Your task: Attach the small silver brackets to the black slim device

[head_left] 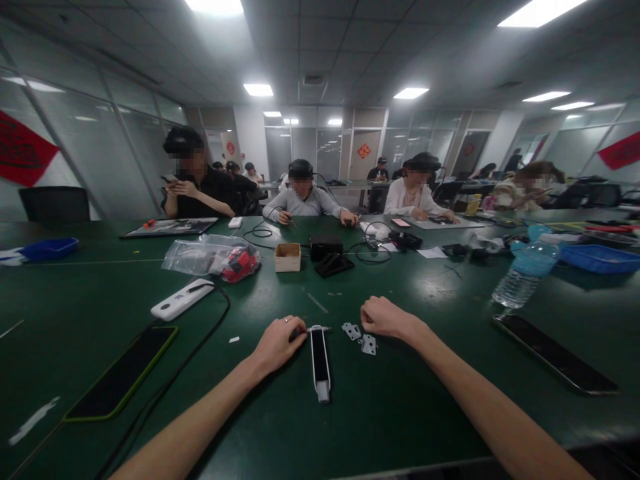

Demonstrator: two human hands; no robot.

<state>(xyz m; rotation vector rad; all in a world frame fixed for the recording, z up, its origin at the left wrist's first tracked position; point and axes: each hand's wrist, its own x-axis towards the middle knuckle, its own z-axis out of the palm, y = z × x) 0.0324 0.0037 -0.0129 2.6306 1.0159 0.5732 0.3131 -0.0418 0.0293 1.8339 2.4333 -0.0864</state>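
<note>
My left hand (280,345) rests on the green table (380,407) with its fingers curled, close to the top end of a narrow black-and-white bar (320,363) with a metal tip. A small dark bit shows at the fingertips, too small to identify. My right hand (385,318) is curled and holds nothing visible. Just below it lie two small perforated metal plates (360,338), apart from the bar and close to each other.
Black phones lie to the left (120,373) and right (555,353). Farther out are a white power bank (183,300) with black cable, a cardboard box (287,257), a plastic bag (213,259), a water bottle (525,277) and a blue tray (600,259). Several people sit across the table.
</note>
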